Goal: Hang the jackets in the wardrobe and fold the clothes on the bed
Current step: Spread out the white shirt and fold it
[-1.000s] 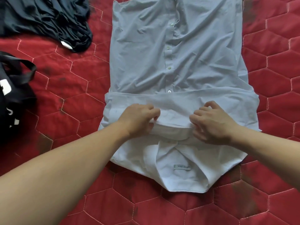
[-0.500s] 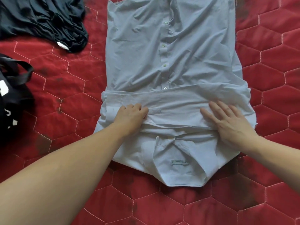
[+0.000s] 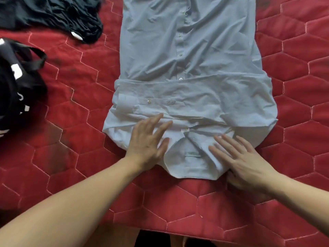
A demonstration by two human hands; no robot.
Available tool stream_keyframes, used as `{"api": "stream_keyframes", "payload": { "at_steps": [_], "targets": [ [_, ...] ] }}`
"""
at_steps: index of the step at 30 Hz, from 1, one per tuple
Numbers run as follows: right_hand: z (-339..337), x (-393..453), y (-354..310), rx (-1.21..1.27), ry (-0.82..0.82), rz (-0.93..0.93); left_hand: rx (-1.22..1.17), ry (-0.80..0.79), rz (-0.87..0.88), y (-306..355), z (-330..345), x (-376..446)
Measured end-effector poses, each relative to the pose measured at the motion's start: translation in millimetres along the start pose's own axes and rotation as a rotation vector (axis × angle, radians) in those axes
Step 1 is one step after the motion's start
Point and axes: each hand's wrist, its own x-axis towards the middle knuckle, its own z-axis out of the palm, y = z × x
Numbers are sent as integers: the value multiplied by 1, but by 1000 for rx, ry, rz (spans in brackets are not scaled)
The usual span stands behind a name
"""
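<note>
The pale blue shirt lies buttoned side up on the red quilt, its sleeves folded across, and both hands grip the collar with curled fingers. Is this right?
Not quite. In the head view the left hand and right hand lie flat with straight fingers beside the collar; they do not grip it. The pale blue shirt, its sleeves and the red quilt are as stated.

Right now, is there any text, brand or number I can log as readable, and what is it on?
Nothing legible.
Neck label inside the collar of the pale blue shirt: printed line, too small and blurred to read.
White tag on the dark garment at top left: no text discernible.
White marks on the black bag at left: partial shapes, not readable as letters.
</note>
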Motion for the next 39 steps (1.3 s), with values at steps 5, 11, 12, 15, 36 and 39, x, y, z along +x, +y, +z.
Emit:
{"api": "stream_keyframes", "payload": {
  "at_steps": [5,11,12,15,36,39],
  "targets": [
    [6,-6,-12,22,74,14,66,-280,166,10,9,-41],
    [5,6,-25,131,283,78,149,-464,13,27,34,-51],
    [5,6,-28,184,306,96,122,-435,1,30,33,-51],
    [-5,3,-29,394,250,157,11,-323,-86,29,23,-50],
    [-41,51,33,686,3,675,-13,-525,-514,-34,-24,23],
    [-30,55,33,610,132,627,-102,-416,-489,-41,-12,18]
  ]
}}
